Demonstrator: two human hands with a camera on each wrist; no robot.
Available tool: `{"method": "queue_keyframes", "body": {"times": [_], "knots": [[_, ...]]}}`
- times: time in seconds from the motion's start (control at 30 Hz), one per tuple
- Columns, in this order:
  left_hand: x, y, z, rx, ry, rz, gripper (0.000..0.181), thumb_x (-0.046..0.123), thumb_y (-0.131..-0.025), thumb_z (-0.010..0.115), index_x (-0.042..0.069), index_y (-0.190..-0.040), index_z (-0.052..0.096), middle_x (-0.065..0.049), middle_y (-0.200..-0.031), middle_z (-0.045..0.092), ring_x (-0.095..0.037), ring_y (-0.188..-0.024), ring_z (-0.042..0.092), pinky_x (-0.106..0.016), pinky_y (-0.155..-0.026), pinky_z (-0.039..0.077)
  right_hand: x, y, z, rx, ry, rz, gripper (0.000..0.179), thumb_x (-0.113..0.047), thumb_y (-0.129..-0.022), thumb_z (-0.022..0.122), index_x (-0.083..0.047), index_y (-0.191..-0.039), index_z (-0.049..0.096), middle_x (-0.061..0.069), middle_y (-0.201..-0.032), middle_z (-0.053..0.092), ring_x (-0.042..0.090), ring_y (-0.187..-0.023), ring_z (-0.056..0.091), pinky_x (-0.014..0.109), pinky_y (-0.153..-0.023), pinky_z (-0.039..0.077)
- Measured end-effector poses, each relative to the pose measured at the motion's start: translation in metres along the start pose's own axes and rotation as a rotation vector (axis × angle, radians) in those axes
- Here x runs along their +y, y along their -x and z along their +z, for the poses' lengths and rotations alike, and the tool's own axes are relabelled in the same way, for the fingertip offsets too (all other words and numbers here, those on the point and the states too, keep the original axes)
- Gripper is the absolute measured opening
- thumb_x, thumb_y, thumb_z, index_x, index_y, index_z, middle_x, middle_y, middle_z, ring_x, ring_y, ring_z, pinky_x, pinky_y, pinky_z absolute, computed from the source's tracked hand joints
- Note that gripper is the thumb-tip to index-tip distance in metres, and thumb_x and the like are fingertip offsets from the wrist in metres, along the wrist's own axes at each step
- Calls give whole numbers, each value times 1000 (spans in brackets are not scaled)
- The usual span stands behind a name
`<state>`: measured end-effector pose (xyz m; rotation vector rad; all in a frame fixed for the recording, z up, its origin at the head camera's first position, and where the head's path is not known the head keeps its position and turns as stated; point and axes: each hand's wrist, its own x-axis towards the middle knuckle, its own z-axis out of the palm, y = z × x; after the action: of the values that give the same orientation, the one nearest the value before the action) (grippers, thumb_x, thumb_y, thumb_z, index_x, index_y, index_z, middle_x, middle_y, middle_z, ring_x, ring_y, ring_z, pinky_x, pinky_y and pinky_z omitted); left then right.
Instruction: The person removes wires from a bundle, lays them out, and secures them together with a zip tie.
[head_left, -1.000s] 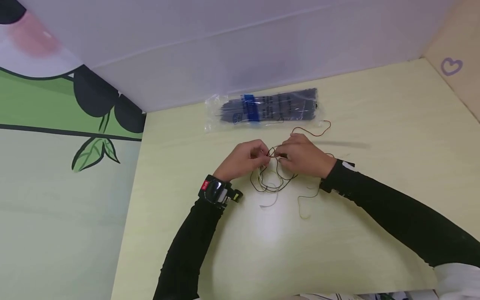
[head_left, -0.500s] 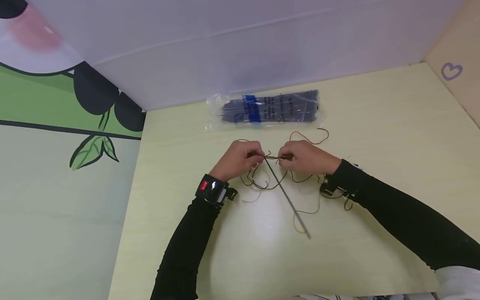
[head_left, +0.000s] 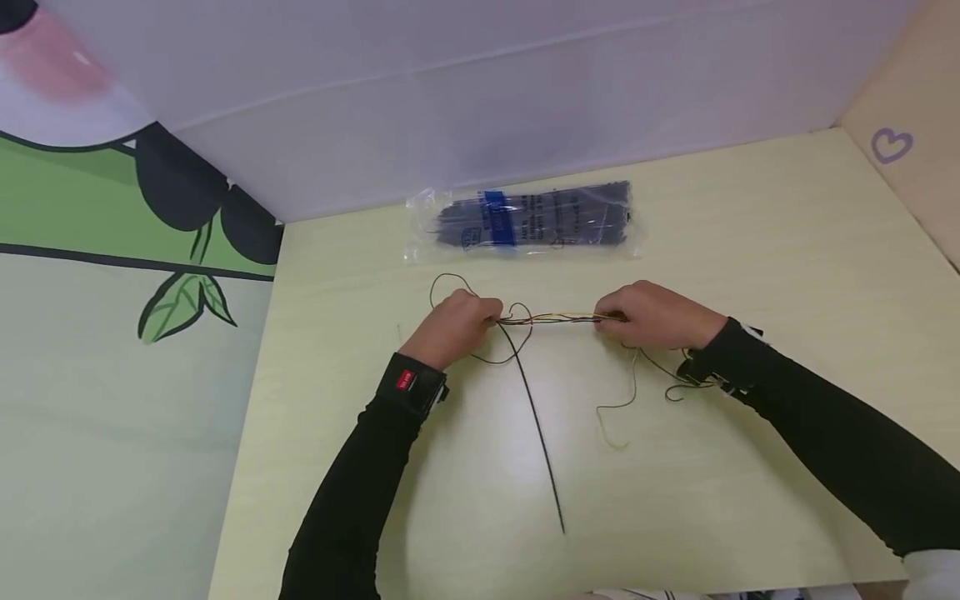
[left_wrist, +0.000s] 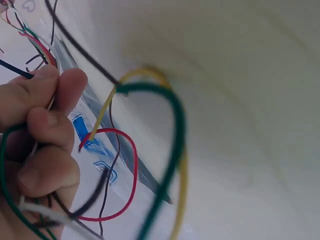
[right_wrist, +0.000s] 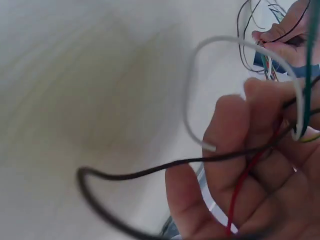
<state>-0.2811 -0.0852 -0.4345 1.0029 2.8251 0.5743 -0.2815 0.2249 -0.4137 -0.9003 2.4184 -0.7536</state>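
A bundle of thin coloured wires runs nearly straight between my two hands. My left hand pinches its left end, along with a long dark cable tie that hangs down across the table. Farther right, my right hand grips the same bundle. Loose ends curl out past both hands. In the left wrist view a green wire and a red wire loop beside the fingers. The right wrist view has a white wire and a black wire bending out from the palm.
A clear plastic bag packed with dark cable ties lies at the back of the pale table, near the lilac wall. Yellowish wire ends trail on the tabletop in front of the right hand.
My hands have drawn apart, the right one moving right along the bundle, so a longer stretch shows between them. The cable tie came into sight from my left hand and now hangs more steeply.
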Motion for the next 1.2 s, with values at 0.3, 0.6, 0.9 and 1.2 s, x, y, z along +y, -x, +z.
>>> {"method": "queue_keyframes", "body": {"times": [0.3, 0.6, 0.9, 1.2], "knots": [[1, 2, 4, 13, -65, -44, 17, -3, -90, 62, 10, -81, 67, -1, -71, 63, -11, -62, 48, -24, -58, 42, 3, 7, -4, -66, -34, 50, 25, -12, -99, 45, -17, -105, 69, -3, -89, 64, 11, -65, 47, 30, -66, 40], [6, 1, 3, 0, -69, -99, 20, -5, -91, 59, 10, -81, 68, -2, -71, 63, -12, -61, 47, -24, -55, 39, 12, 12, -3, 16, 213, 66, 17, -10, -95, 52, -19, -82, 59, -5, -71, 51, 11, -64, 40, 30, -63, 32], [1, -5, 3, 36, -103, -158, 26, -9, -89, 54, 10, -73, 62, -1, -66, 50, -14, -60, 39, -25, -54, 33, 28, 15, -10, 56, 325, 48, 21, -20, -102, 49, -18, -84, 57, -5, -67, 47, 11, -61, 40, 32, -66, 34], [2, -9, 9, -23, -134, -86, 23, -10, -91, 55, 10, -88, 64, -2, -70, 56, -14, -66, 46, -25, -61, 37, 57, 13, -16, 217, 651, -24, 8, -15, -96, 61, -10, -91, 57, 6, -64, 44, 22, -57, 40, 36, -55, 36]]}}
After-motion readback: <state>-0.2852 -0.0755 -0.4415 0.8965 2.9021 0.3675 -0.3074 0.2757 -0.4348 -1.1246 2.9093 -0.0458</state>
